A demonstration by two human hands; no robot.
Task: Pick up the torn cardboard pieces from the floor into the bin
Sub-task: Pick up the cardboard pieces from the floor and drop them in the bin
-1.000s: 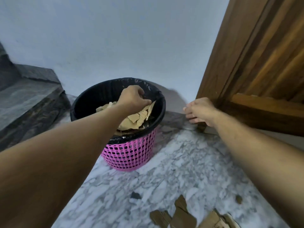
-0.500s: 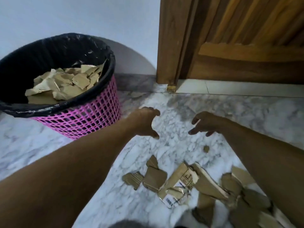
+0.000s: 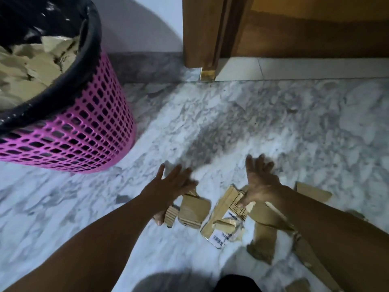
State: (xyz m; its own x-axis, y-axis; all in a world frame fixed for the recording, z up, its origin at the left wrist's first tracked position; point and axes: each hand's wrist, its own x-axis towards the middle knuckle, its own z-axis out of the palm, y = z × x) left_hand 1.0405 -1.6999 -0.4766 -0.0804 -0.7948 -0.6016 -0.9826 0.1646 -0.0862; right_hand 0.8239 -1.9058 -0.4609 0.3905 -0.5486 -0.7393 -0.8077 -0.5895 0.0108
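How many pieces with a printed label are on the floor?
1: the labelled cardboard piece lies between the left hand and right hand. Arms may hide others.

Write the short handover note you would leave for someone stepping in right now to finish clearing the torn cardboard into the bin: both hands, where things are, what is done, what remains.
Left hand: open, fingers spread, over the left cardboard pieces, holding nothing.
Right hand: open, thumb on the labelled piece; nothing gripped.
Bin: pink, black liner, standing on the marble floor to the left, with cardboard already inside.
Done: part of the cardboard is binned.
Left: gather the scattered pieces, including those beside the right forearm, and drop them in.
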